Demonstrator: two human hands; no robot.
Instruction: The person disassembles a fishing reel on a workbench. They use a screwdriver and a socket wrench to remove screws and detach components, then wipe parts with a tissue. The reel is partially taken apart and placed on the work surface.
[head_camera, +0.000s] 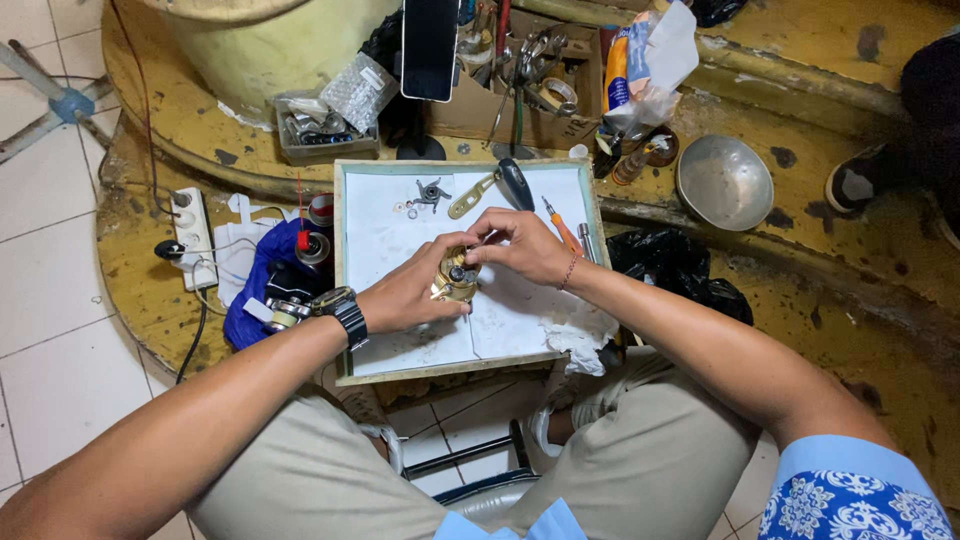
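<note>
My left hand (412, 293) grips a gold fishing reel body (455, 277) over a white-lined tray (345, 300). Fingertips of my right hand (522, 245) pinch a small part at the reel's top, just above its round metal centre. On the tray's far side lie a dark star-shaped part (431, 192), small washers (403, 209), a gold handle arm with a black knob (493, 185) and an orange-handled screwdriver (561, 226). A black watch sits on my left wrist, a thin bracelet on my right.
A crumpled white cloth (585, 335) hangs off the tray's right corner. A power strip (192, 235), blue cloth (262, 275) and spray can (312, 245) lie left. Behind stand a phone on a stand (429, 48), a box of tools (530, 80) and a metal bowl (723, 182).
</note>
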